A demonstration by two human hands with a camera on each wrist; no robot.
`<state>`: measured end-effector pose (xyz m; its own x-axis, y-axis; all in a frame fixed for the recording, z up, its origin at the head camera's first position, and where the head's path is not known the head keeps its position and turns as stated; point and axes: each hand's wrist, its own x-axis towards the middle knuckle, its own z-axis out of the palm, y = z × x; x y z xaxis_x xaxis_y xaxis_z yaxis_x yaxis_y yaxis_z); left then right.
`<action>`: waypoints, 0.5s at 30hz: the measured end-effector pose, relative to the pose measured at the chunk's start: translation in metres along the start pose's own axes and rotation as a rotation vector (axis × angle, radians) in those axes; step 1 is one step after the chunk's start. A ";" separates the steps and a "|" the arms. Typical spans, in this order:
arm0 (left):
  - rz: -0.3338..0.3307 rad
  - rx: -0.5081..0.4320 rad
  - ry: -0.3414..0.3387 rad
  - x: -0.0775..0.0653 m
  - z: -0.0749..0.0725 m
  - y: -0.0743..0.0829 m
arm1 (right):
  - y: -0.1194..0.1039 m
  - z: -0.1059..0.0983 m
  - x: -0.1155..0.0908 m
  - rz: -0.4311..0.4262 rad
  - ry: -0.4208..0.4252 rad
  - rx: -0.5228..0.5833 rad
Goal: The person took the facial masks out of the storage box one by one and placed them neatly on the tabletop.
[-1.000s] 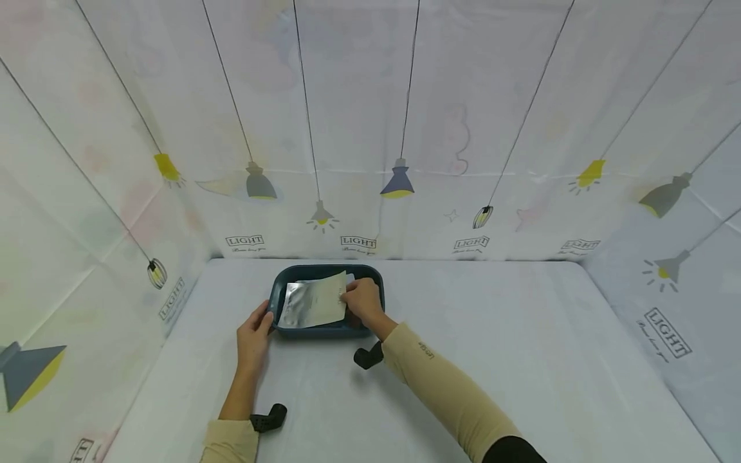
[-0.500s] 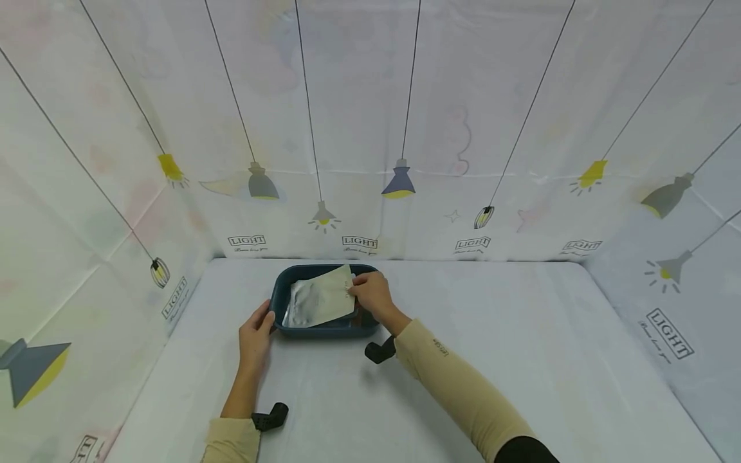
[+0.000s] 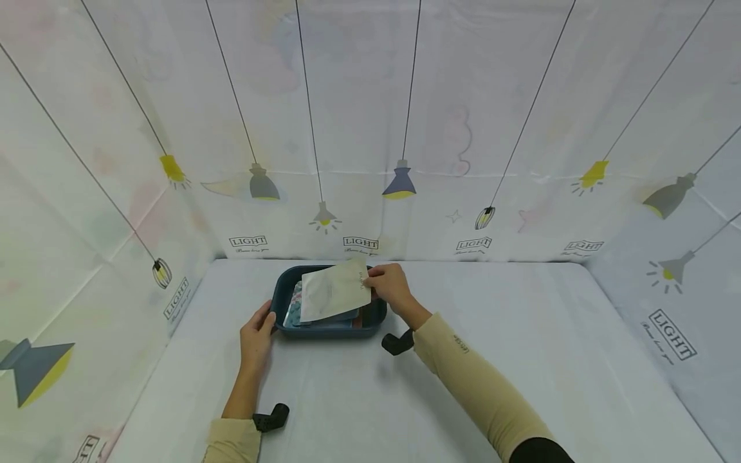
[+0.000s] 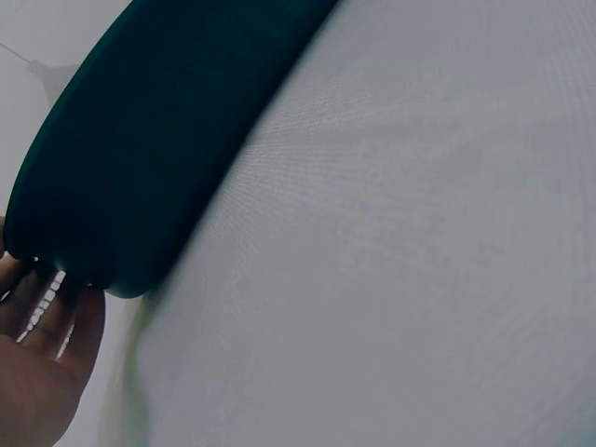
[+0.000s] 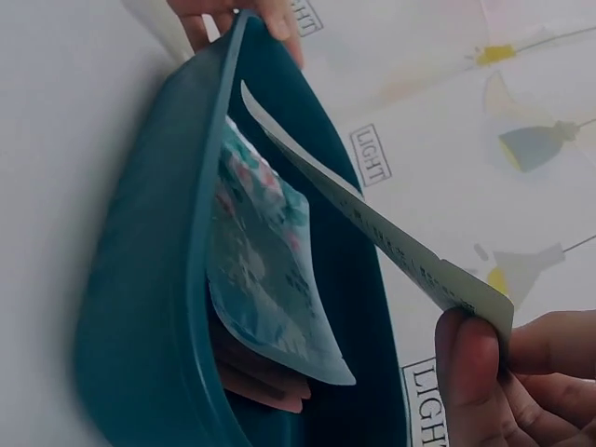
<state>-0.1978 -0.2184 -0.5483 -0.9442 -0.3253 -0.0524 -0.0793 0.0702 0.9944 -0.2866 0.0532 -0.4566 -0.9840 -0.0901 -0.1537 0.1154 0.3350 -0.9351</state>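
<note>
My right hand (image 3: 393, 287) pinches the right edge of a flat cream sachet (image 3: 336, 292) between thumb and fingers. In the right wrist view, the sachet (image 5: 372, 223) slants up out of a dark teal plastic tub (image 5: 158, 223), its outer edge above the rim. Beneath it lies a shiny blue floral sachet (image 5: 265, 279), apart from the cream one at this end. Pinkish-brown packets (image 5: 256, 372) show under that, partly hidden. My left hand (image 3: 255, 337) holds the left end of the tub (image 3: 324, 333), thumb toward the near side, fingers along the end wall.
The tub stands on a white-covered table (image 3: 498, 373), close to the back edge. Behind rises a pale cloth backdrop (image 3: 347, 96) printed with hanging lamps; it also covers both sides. Black wrist mounts (image 3: 271, 418) stick out from both forearms.
My right hand has moved right and slightly up with the cream sachet, uncovering more of the blue floral one in the tub. The left hand and the tub hardly move.
</note>
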 end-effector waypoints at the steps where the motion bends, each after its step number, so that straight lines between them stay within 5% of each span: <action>1: -0.001 -0.002 -0.004 0.000 0.000 0.001 | -0.001 -0.002 0.000 0.003 -0.001 0.007; 15: -0.027 0.005 -0.002 0.003 -0.001 -0.001 | -0.007 -0.033 0.011 0.040 -0.017 0.048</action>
<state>-0.2001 -0.2205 -0.5498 -0.9422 -0.3256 -0.0793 -0.1063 0.0660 0.9921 -0.3032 0.0808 -0.4408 -0.9760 -0.0937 -0.1965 0.1615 0.2931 -0.9423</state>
